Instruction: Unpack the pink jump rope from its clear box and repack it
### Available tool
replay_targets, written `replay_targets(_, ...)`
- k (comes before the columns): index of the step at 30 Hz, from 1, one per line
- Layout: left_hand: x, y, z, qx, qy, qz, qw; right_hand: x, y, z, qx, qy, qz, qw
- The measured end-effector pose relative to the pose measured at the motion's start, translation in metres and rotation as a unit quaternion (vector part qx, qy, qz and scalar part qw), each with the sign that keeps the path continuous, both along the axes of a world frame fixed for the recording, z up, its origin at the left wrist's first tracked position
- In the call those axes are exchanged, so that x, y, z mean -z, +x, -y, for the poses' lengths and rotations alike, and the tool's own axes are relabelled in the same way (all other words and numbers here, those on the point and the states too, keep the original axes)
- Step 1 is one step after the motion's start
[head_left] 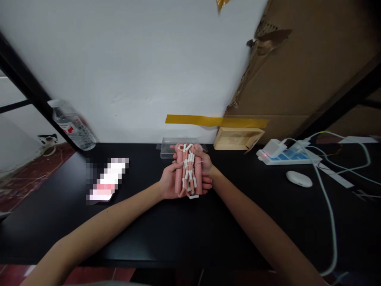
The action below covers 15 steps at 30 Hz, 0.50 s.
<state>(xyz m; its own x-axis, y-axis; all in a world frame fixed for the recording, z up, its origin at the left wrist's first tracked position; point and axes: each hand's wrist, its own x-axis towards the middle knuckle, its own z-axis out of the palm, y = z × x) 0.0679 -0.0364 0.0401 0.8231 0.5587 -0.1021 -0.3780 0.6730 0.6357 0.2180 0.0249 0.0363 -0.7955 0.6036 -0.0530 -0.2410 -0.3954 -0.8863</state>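
Observation:
A bundled jump rope [196, 171] with two pink handles and pink and white beads is held up over the black table. My left hand [170, 182] cups it from the left and below, with the thumb on the left handle. On the other side, my right hand [207, 165] wraps the right handle near its top. Some fingers show beneath the bundle on the right; the rest are hidden behind it. Just behind the hands lies a clear plastic box [166, 151], partly covered by the rope.
A water bottle [74, 127] and a pixelated phone [108, 178] are on the left. Toward the back right are a shallow wooden box [236, 139] and a power strip [290, 157] with chargers and cables. A white earbud case [299, 178] lies in front. A white panel [143, 71] rises behind.

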Motion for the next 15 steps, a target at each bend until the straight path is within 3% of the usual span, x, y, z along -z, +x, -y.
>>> replay_targets(5, 0.004, -0.001, 0.000, -0.018, -0.029, -0.001, 0.999, -0.012, -0.010, 0.013, 0.098, 0.058, -0.033, 0.993)
replay_targets(15, 0.001, 0.002, 0.002, -0.018, -0.057, 0.012, 0.998, -0.011, -0.018, 0.013, 0.098, -0.018, -0.101, 0.990)
